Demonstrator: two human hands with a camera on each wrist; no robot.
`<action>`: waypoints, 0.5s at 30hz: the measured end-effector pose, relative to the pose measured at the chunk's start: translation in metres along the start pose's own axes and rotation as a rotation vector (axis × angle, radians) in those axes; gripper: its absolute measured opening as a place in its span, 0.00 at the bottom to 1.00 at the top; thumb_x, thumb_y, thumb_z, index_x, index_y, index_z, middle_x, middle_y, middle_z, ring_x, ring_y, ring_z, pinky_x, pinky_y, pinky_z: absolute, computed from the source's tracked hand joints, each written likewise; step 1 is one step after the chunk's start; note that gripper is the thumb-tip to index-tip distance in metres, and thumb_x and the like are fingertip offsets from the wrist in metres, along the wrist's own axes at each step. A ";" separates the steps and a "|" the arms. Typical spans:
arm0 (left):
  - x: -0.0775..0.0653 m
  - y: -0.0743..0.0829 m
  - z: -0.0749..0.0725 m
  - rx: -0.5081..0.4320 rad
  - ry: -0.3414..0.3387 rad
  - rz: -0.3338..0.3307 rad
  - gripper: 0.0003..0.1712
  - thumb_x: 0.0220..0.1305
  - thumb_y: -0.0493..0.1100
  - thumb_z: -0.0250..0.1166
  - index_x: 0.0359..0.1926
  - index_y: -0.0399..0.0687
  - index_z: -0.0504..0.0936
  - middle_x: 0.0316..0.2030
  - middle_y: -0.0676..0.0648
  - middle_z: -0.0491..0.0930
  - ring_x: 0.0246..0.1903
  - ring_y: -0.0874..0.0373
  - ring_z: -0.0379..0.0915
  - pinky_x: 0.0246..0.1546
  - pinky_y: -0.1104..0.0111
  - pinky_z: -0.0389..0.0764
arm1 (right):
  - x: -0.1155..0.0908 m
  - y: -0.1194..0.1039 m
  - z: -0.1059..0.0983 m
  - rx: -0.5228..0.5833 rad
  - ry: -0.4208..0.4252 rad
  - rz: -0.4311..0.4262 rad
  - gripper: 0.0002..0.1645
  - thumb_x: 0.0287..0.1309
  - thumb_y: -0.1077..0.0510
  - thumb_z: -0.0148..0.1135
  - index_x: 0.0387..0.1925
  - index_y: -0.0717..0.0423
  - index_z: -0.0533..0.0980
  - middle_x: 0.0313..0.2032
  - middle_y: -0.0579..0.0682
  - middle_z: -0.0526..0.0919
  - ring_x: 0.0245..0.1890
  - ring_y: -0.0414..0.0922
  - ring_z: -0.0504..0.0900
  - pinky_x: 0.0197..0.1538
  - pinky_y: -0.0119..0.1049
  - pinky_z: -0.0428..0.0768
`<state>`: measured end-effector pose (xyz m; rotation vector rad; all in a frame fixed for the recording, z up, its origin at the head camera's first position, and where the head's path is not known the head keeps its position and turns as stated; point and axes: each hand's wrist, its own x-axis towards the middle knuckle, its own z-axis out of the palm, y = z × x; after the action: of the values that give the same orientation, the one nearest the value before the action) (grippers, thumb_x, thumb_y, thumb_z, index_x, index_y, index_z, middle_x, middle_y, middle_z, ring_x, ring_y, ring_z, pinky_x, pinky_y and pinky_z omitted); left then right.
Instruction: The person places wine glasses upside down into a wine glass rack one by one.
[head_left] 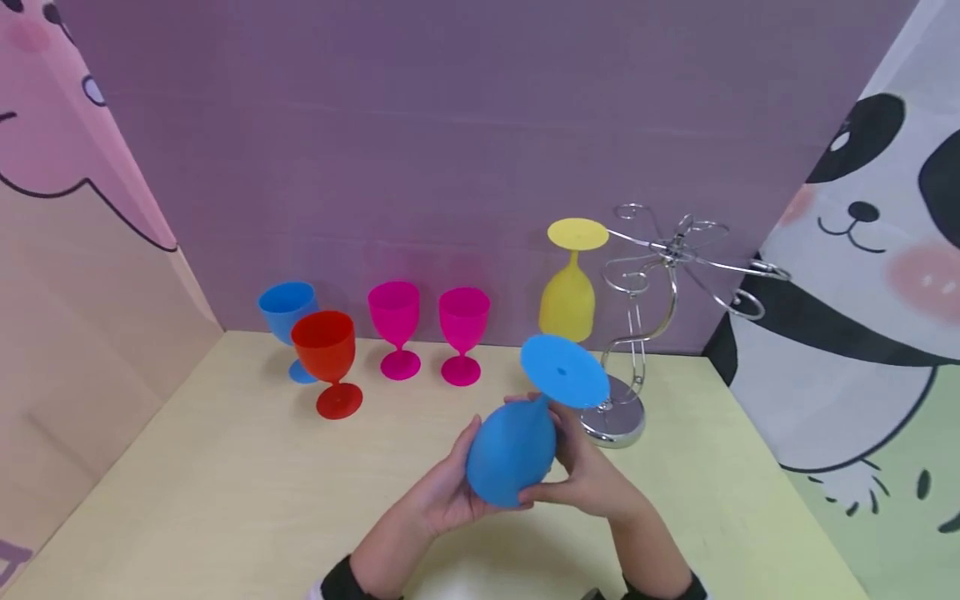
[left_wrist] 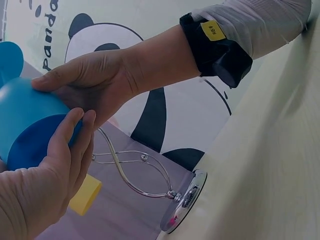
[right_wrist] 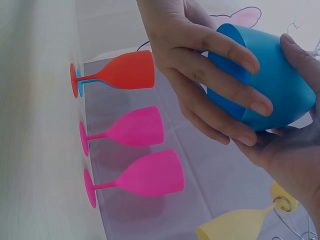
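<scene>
Both hands hold a blue plastic goblet [head_left: 512, 454], tilted with its foot up and its mouth down toward the person. My left hand [head_left: 452, 493] cups the bowl from the left; the right wrist view shows its fingers lying across the bowl near the rim. My right hand [head_left: 588, 475] grips the other side, thumb near the rim and fingers partly hidden behind the bowl. Just beyond the goblet's foot stands a chrome stemware rack [head_left: 617, 421] with curled wire arms. From its left arm a yellow goblet [head_left: 567, 304] hangs upside down.
Along the table's back left stand a second blue goblet [head_left: 288, 310], a red goblet [head_left: 324, 348] partly in front of it, and two pink goblets [head_left: 393, 312], all upright. Behind them rises a purple backdrop [head_left: 390, 150]. A panda-printed panel [head_left: 847, 275] closes the right side.
</scene>
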<state>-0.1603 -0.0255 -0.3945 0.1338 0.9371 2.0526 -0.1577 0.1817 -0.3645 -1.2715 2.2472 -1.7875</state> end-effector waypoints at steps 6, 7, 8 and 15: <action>0.000 -0.005 0.000 0.015 0.018 -0.014 0.54 0.61 0.77 0.46 0.75 0.50 0.41 0.67 0.37 0.59 0.59 0.45 0.69 0.61 0.55 0.71 | -0.005 -0.001 0.002 -0.002 0.013 0.013 0.64 0.42 0.68 0.75 0.72 0.60 0.42 0.67 0.49 0.65 0.67 0.40 0.65 0.65 0.35 0.69; 0.000 -0.005 0.000 0.016 0.019 -0.010 0.54 0.61 0.77 0.46 0.75 0.50 0.41 0.67 0.37 0.59 0.59 0.45 0.69 0.61 0.55 0.71 | -0.005 -0.001 0.002 -0.005 0.014 0.013 0.64 0.43 0.68 0.75 0.72 0.60 0.42 0.67 0.50 0.65 0.67 0.39 0.65 0.65 0.35 0.69; 0.000 -0.005 0.001 0.016 0.021 -0.006 0.54 0.61 0.77 0.46 0.75 0.50 0.41 0.66 0.37 0.59 0.59 0.45 0.70 0.61 0.55 0.71 | -0.005 -0.001 0.002 -0.009 0.014 0.014 0.64 0.43 0.67 0.75 0.72 0.59 0.42 0.67 0.50 0.65 0.67 0.39 0.65 0.65 0.35 0.69; -0.001 0.000 0.002 0.011 0.025 0.008 0.52 0.62 0.77 0.46 0.75 0.53 0.44 0.67 0.36 0.58 0.59 0.44 0.69 0.60 0.53 0.71 | 0.000 -0.001 -0.001 -0.024 0.007 0.003 0.64 0.43 0.66 0.76 0.72 0.60 0.42 0.67 0.49 0.65 0.67 0.40 0.65 0.66 0.35 0.68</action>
<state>-0.1588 -0.0248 -0.3932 0.1189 0.9648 2.0609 -0.1576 0.1821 -0.3634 -1.2677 2.2793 -1.7721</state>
